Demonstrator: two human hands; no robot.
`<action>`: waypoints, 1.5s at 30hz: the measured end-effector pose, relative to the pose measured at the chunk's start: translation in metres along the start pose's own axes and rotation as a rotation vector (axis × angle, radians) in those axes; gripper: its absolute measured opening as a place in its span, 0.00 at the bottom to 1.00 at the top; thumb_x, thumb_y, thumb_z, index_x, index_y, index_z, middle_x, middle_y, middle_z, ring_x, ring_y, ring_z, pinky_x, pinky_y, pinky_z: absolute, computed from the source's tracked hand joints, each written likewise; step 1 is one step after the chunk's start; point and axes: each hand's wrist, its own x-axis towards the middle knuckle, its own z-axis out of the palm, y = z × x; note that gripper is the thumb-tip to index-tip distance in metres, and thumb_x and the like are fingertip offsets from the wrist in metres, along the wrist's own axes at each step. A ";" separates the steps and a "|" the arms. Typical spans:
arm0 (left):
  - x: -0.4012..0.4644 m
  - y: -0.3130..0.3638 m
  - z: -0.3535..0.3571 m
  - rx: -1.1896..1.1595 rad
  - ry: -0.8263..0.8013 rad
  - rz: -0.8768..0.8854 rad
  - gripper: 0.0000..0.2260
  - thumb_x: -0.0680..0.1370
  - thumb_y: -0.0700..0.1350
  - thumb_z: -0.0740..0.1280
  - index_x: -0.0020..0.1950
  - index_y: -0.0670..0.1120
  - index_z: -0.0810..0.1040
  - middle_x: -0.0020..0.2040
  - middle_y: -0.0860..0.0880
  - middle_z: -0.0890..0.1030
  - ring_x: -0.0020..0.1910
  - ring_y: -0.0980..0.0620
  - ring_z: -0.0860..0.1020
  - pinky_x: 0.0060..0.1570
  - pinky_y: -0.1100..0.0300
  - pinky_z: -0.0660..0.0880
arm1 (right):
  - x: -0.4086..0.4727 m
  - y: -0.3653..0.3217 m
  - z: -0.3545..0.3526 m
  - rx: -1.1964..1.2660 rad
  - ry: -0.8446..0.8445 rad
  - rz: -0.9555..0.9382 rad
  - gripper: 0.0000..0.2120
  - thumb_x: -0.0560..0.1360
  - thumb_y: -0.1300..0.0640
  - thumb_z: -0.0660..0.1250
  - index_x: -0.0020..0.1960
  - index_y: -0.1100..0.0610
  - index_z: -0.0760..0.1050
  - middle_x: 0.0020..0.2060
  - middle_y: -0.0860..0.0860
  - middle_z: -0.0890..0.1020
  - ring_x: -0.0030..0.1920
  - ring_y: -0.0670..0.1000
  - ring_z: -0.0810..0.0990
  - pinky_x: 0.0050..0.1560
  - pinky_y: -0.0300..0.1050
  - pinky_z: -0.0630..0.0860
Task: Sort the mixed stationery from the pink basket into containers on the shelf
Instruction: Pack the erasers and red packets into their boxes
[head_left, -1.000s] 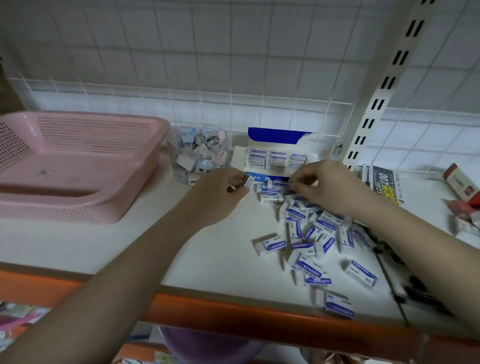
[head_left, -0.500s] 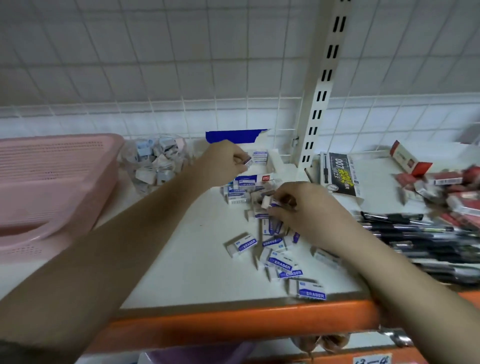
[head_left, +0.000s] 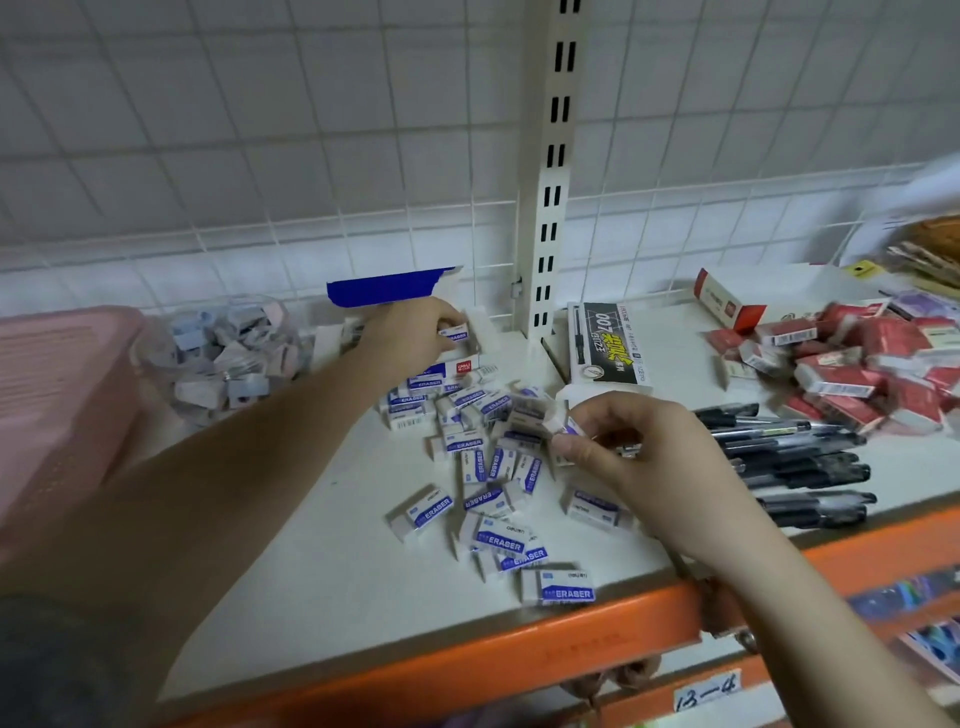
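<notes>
You're working in soft, even overhead light with faint shadows; right of your fingers the far edge smears, and wide-angle bending curves the edges.

The shelf is topped by a white board and edged in front by an orange rail. A pink basket is set at its left end, and just beside it a clear tub of small mixed pieces is stood. A blue-flapped carton is placed at the back. Loose erasers in white and blue sleeves are scattered across the middle, some overlapping. A black pen box is laid right of the slotted upright. Black pens are spread near the front, and a heap of red packs is piled behind them.
</notes>
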 end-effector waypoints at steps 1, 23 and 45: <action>0.001 0.001 0.000 0.049 -0.006 0.003 0.17 0.77 0.47 0.68 0.66 0.49 0.75 0.60 0.49 0.80 0.54 0.50 0.79 0.51 0.58 0.75 | 0.000 0.001 0.001 0.001 0.011 0.001 0.05 0.69 0.52 0.74 0.39 0.47 0.77 0.34 0.44 0.81 0.37 0.40 0.77 0.39 0.31 0.71; -0.033 0.013 -0.015 0.083 -0.006 0.119 0.19 0.77 0.31 0.58 0.61 0.47 0.80 0.59 0.48 0.79 0.54 0.47 0.78 0.54 0.49 0.75 | 0.005 0.005 -0.002 0.021 -0.005 0.016 0.16 0.73 0.65 0.69 0.43 0.42 0.76 0.39 0.38 0.82 0.43 0.39 0.82 0.44 0.33 0.76; -0.102 0.005 -0.018 -0.018 -0.025 -0.147 0.16 0.78 0.44 0.66 0.65 0.44 0.73 0.60 0.45 0.77 0.53 0.49 0.76 0.50 0.58 0.71 | 0.123 -0.017 0.043 -0.050 -0.085 -0.155 0.12 0.71 0.60 0.73 0.53 0.51 0.82 0.39 0.44 0.82 0.30 0.37 0.73 0.33 0.24 0.66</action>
